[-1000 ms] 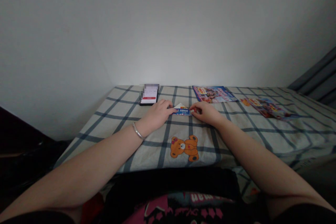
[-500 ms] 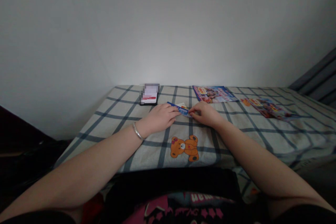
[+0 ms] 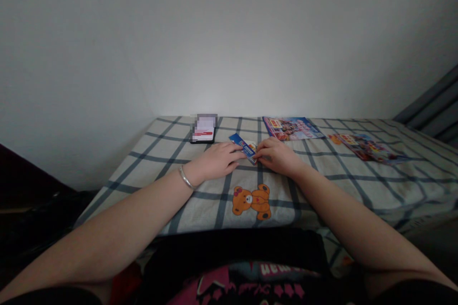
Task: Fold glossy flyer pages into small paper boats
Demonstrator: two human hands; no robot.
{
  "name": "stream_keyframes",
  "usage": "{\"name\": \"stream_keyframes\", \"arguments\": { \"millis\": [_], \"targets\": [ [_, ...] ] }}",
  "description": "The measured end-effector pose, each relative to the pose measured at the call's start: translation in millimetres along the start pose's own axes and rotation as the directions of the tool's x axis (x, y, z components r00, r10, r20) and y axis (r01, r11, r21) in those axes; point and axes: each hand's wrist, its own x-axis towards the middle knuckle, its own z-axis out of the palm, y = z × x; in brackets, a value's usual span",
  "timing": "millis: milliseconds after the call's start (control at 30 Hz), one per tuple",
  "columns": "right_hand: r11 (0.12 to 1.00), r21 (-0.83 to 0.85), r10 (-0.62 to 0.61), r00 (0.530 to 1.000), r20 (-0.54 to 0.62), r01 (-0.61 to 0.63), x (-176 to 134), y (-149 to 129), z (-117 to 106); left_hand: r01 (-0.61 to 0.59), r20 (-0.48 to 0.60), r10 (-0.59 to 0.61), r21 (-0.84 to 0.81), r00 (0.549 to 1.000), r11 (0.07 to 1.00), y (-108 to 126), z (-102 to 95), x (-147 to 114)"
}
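Note:
A small folded paper leaflet [image 3: 246,149], blue with white print on its upper face, lies slanted between my hands on the checked cloth. A pale, partly yellow face of the paper shows behind the blue strip. My left hand [image 3: 220,158], with a silver bangle at the wrist, holds the leaflet down at its left side; the fingers press on it and the thumb sits nearer to me. At the leaflet's near right end, my right hand [image 3: 275,155] pinches the paper between thumb and fingers. Those fingertips hide part of that end.
A phone [image 3: 203,129] with a lit, partly blurred screen lies behind my left hand. Two colourful printed leaflets, one at the back [image 3: 294,127] and one further right [image 3: 370,147], lie on the checked cloth [image 3: 153,164]. A pale wall [image 3: 229,47] rises behind.
The blue strip has turned to a steeper slant, and more of its face shows. My right fingers have shifted slightly left along its near end. My left hand has barely moved.

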Motion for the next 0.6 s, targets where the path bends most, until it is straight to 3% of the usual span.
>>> {"name": "stream_keyframes", "arguments": {
  "millis": [267,467,600],
  "targets": [
    [0.993,0.056,-0.108,0.993,0.038,0.106,3,-9,-7,-0.042,0.039,0.044,-0.064,0.998,0.997,4,-0.7,0],
    [0.979,0.095,-0.182,0.983,-0.002,0.181,4,-11,-5,-0.042,0.034,0.044,-0.069,0.998,0.997,3,1.1,1],
    [0.984,0.076,-0.164,0.986,-0.009,0.164,4,-8,-3,-0.070,0.029,0.073,-0.084,0.997,0.994,3,-1.0,1]
  ]
}}
